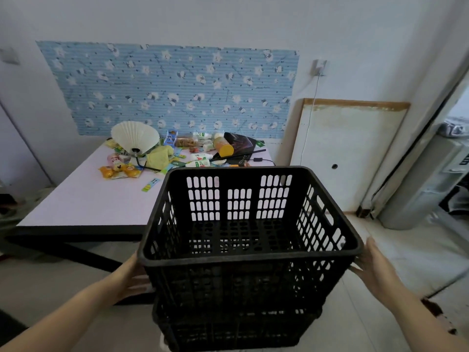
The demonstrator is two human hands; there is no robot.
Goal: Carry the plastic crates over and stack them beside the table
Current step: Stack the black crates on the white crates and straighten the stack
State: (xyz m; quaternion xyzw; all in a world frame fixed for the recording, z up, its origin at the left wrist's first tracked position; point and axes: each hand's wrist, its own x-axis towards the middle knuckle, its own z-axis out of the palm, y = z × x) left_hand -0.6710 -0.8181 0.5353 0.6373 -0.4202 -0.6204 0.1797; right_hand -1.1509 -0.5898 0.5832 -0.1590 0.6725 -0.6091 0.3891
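Observation:
An empty black slotted plastic crate [243, 283] sits on top of a second black crate [236, 329], which stands on the floor just off the near right corner of the table [88, 204]. My left hand [132, 278] presses flat against the upper crate's left wall just under the rim. On the opposite side, my right hand [373, 268] has its fingers touching the crate below the rim's right corner, thumb up. The upper crate hides most of the lower one.
The pale pink table carries a white pleated lamp [135, 137], snack packets, bottles and a black laptop [241, 144] at its far end. A white board [347, 153] leans on the wall to the right, and a grey appliance [426, 184] stands by the doorway.

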